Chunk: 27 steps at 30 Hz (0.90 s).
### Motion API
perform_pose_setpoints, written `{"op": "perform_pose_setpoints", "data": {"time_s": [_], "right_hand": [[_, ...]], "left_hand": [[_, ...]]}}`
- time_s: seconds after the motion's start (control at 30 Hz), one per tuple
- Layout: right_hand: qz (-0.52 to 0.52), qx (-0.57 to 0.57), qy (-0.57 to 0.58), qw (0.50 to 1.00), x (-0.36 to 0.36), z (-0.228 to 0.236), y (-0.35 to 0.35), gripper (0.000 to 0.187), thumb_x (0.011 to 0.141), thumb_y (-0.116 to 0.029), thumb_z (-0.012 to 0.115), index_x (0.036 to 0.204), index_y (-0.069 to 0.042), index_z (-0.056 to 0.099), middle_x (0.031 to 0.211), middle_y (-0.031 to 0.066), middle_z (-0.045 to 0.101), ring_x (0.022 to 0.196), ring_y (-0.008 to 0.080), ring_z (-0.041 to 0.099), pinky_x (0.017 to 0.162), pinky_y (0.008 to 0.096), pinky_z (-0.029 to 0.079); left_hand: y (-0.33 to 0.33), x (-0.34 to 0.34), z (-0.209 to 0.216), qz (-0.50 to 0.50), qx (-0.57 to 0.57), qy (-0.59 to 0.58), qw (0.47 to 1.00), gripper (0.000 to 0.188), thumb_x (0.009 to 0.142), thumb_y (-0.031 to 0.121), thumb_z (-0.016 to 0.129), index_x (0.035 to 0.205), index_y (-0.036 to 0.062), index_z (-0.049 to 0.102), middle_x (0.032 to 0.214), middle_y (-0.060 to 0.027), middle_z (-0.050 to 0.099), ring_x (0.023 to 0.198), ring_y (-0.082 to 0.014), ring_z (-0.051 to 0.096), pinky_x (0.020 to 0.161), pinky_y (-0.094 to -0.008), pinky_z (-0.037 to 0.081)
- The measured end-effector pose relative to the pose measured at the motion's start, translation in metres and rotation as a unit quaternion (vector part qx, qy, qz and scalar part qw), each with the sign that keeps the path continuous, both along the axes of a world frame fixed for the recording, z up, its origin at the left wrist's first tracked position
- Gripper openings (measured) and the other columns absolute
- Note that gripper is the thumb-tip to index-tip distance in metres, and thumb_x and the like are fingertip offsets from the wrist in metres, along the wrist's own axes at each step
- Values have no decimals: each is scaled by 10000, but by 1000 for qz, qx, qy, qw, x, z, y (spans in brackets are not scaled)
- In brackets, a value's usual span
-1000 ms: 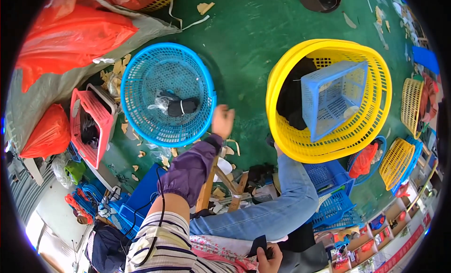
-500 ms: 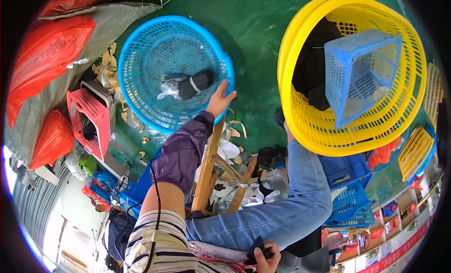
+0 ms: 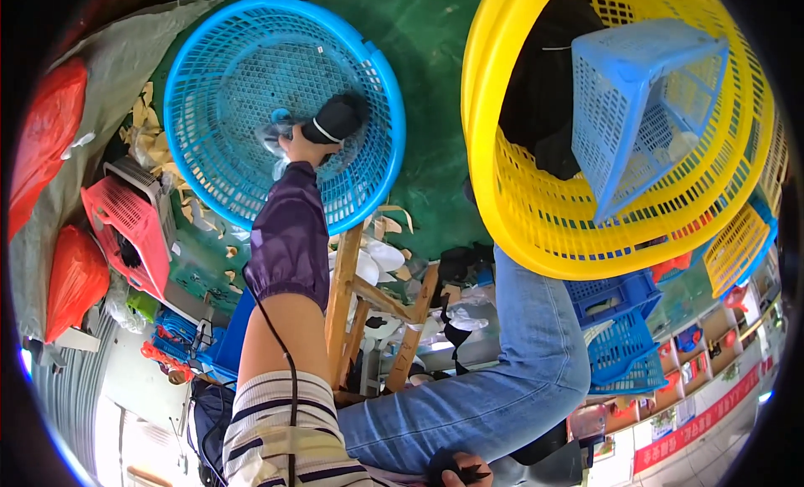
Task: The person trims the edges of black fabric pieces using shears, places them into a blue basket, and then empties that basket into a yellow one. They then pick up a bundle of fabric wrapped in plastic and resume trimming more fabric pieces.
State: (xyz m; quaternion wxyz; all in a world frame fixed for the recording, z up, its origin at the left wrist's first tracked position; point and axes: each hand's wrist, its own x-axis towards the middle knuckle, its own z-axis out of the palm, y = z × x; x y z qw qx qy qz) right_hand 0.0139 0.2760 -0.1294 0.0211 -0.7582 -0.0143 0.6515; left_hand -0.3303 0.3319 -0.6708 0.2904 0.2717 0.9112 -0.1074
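Observation:
My left hand [image 3: 303, 145], its forearm in a purple sleeve cover, is down inside a round blue mesh basket [image 3: 387, 164]. Its fingers close round one end of a black bundle [image 3: 342, 117] tied with a white band; some clear plastic [image 3: 272, 135] lies against it. At the lower edge, close to my lap, my right hand [image 3: 469, 472] grips a small dark piece of material [image 3: 444, 463]. What kind of piece it is does not show, and the hand is partly cut off.
Yellow baskets [image 3: 486, 152] on the right hold dark material and a light blue basket [image 3: 603, 127]. A wooden frame [image 3: 339, 311] stands beside my leg. Left are a pink crate [image 3: 126, 219] and red bags [image 3: 77, 278]. Brown scraps [image 3: 151, 152] litter the green floor.
My left hand has gone from the blue basket's rim into it and taken hold of the black bundle. My right hand, with the dark piece, sits slightly lower in view.

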Motion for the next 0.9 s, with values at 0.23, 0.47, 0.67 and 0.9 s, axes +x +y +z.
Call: {"op": "perform_pose_setpoints", "data": {"time_s": [0.23, 0.47, 0.67, 0.9], "right_hand": [[20, 40, 36, 998, -6, -5, 10, 156, 808, 57, 605, 910, -26, 522, 845, 56, 553, 763, 109, 493, 691, 253, 407], [-95, 129, -12, 987, -16, -10, -15, 174, 721, 50, 644, 820, -18, 518, 764, 63, 569, 683, 118, 519, 631, 258, 417], [-113, 215, -37, 969, -19, 13, -15, 124, 769, 21, 557, 802, -41, 455, 752, 57, 514, 617, 103, 458, 509, 242, 362], [-122, 349, -147, 917, -19, 78, -76, 125, 737, 42, 527, 773, -45, 444, 734, 31, 482, 622, 95, 425, 554, 235, 355]], "left_hand": [[-12, 25, 40, -127, 207, -86, 966, 516, 496, 157, 788, 942, 60, 547, 950, -155, 544, 901, -375, 533, 791, -431, 456], [-16, 51, 228, -280, 367, -216, 860, 369, 548, 34, 753, 861, 35, 556, 845, -141, 524, 784, -311, 556, 676, -348, 451], [23, 69, 354, -416, 529, -347, 653, 356, 588, 11, 728, 920, 26, 598, 953, -150, 601, 876, -304, 593, 785, -337, 459], [33, 126, 439, -471, 564, -505, 453, 241, 639, 90, 711, 869, 126, 646, 947, -87, 583, 904, -311, 594, 812, -432, 465]]}}
